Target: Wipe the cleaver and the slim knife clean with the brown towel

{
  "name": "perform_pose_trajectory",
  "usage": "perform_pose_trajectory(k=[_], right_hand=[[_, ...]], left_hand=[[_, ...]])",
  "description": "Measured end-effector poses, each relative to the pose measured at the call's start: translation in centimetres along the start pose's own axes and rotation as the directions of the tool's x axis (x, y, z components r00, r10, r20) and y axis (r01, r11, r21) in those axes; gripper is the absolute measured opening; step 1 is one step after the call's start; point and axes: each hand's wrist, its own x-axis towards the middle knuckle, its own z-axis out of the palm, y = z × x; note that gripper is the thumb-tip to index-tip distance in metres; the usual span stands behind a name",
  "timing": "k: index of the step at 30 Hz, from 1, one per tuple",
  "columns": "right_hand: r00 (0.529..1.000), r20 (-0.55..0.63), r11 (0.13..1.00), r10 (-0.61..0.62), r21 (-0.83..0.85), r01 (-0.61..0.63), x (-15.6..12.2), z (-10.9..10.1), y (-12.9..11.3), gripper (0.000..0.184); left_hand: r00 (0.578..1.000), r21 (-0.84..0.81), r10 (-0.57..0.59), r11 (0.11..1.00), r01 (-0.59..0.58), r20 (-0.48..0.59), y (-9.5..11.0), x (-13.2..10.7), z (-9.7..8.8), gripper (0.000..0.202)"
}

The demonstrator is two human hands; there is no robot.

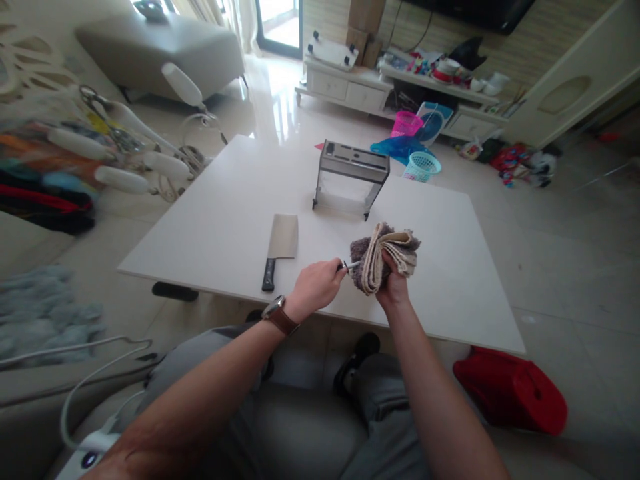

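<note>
My left hand [316, 287] is closed round the dark handle of a knife [349, 265]; only a short bit of metal shows where the blade goes into a cloth. My right hand [393, 283] grips that folded grey and beige cloth [384, 257], bunched around the blade, just above the white table [450, 267] near its front edge. A cleaver [280, 247] with a broad blade and black handle lies flat on the table left of my hands. Behind them stands a metal knife block [351, 175].
A red bag [510, 390] lies on the floor right of my knees. A drying rack with clothes [100, 153] stands at the left. Baskets [421, 165] and a low white cabinet [350, 87] are beyond the table. A white cable [85, 383] runs at lower left.
</note>
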Motion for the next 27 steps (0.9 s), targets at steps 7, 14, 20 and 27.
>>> perform_pose_trajectory(k=[7,14,20,27], right_hand=[[0.991,0.123,0.996,0.044,-0.077,-0.034,-1.2,0.5,2.2,0.022],[0.994,0.108,0.997,0.015,-0.081,-0.006,-1.1,0.8,1.5,0.029],[0.995,0.096,0.997,0.040,-0.076,-0.033,-1.6,1.3,1.3,0.025],[0.995,0.083,0.995,0.052,-0.089,-0.045,-0.8,0.3,1.2,0.018]], left_hand=[[1.000,-0.084,-0.003,0.996,0.005,0.024,0.5,0.3,0.3,0.032],[1.000,-0.136,0.016,0.991,-0.013,0.021,0.4,0.3,0.6,0.037],[0.999,-0.155,0.047,0.987,-0.047,-0.001,0.2,0.1,0.5,0.039],[0.998,-0.176,0.063,0.982,-0.062,-0.001,0.5,0.3,0.5,0.043]])
